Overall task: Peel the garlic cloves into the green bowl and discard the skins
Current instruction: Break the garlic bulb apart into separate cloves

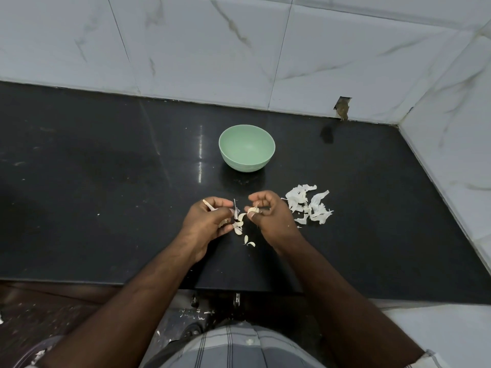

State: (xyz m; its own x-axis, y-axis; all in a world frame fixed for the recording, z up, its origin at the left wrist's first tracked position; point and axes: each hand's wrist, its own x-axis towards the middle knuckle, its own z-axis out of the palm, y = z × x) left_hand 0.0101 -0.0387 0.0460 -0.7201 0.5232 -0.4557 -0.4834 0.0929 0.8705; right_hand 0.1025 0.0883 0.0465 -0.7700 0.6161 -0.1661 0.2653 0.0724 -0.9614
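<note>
Your right hand, fingers curled, pinches a small pale garlic clove nearer you than the empty round green bowl. Your left hand curls around a thin pale stem. Loose cloves lie between both hands; white papery skins sit right of them, on the black counter.

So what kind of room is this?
Probably a kitchen. There's a black stone counter against white marble-look wall tiles, a green bowl set out, and garlic cloves being peeled beside a pile of skins.
</note>
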